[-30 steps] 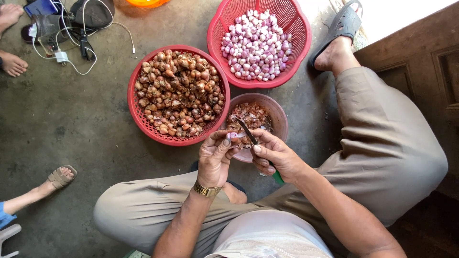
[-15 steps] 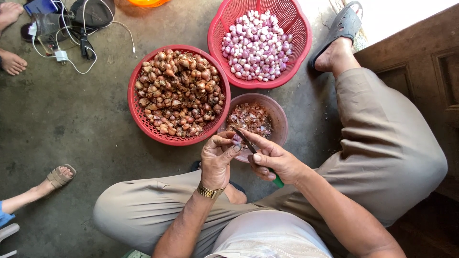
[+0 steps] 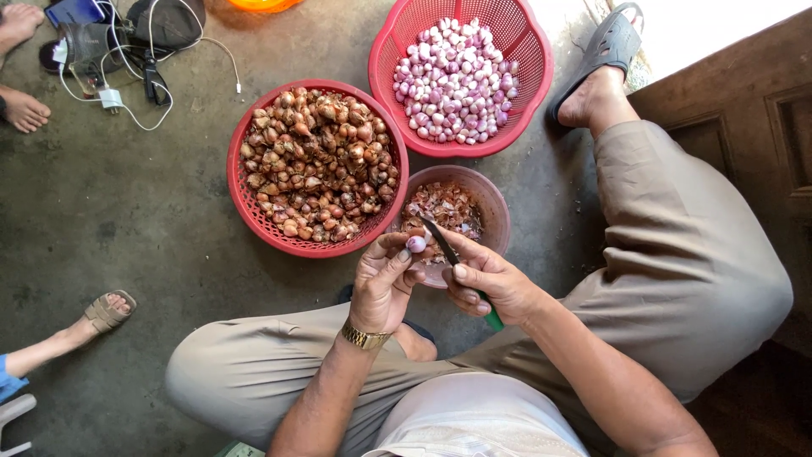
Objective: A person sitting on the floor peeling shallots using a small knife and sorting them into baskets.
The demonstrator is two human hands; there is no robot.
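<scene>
My left hand (image 3: pixel 385 283) pinches a small peeled shallot (image 3: pixel 416 244) between thumb and fingertips, just over the near rim of a pink bowl (image 3: pixel 497 211) of peelings. My right hand (image 3: pixel 491 283) grips a knife with a green handle (image 3: pixel 492 319); its dark blade (image 3: pixel 440 239) points up beside the shallot. A red basket (image 3: pixel 245 199) of unpeeled brown shallots (image 3: pixel 317 161) sits to the left of the bowl. A second red basket (image 3: pixel 533 89) farther away holds peeled pale purple shallots (image 3: pixel 457 80).
I squat on a concrete floor with knees spread; my sandalled foot (image 3: pixel 605 55) is at upper right. Another person's sandalled foot (image 3: pixel 106 311) is at left, bare feet (image 3: pixel 21 106) at top left. Chargers and cables (image 3: pixel 127 80) lie nearby. A wooden door (image 3: pixel 753 110) stands right.
The knife blade has moved off the shallot to its right side. My left hand now shows the shallot peeled and lifted slightly toward the bowl's rim.
</scene>
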